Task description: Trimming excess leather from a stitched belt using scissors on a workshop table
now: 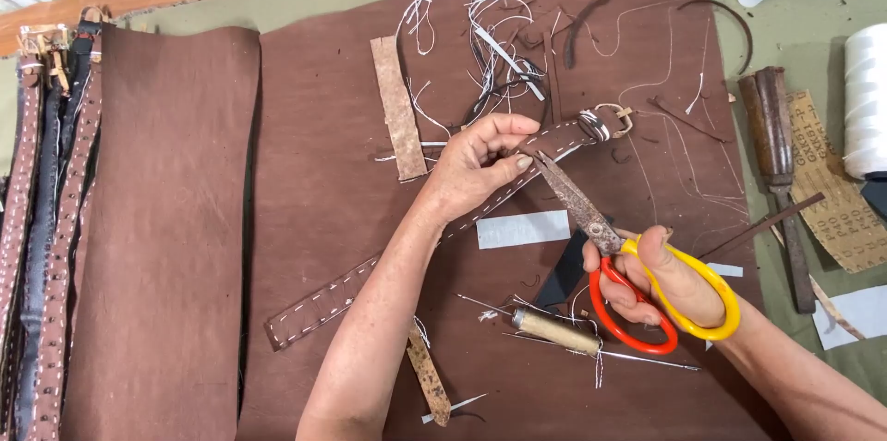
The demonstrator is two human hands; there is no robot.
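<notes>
The left hand (476,169) has its fingers (506,138) pinched tight on a long brown leather strap with white stitches (319,298). The strap runs from 7 o'clock up to 2 o'clock, ending at a metal buckle (605,122). The right hand (661,279) has its fingers through rusty scissors with one red and one yellow handle (637,265). Their blade tips point to 11 o'clock and touch the strap just beside the left thumb.

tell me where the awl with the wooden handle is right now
In the head view the awl lies low on the brown leather sheet, right of centre, just left of the right hand holding the scissors.
</notes>
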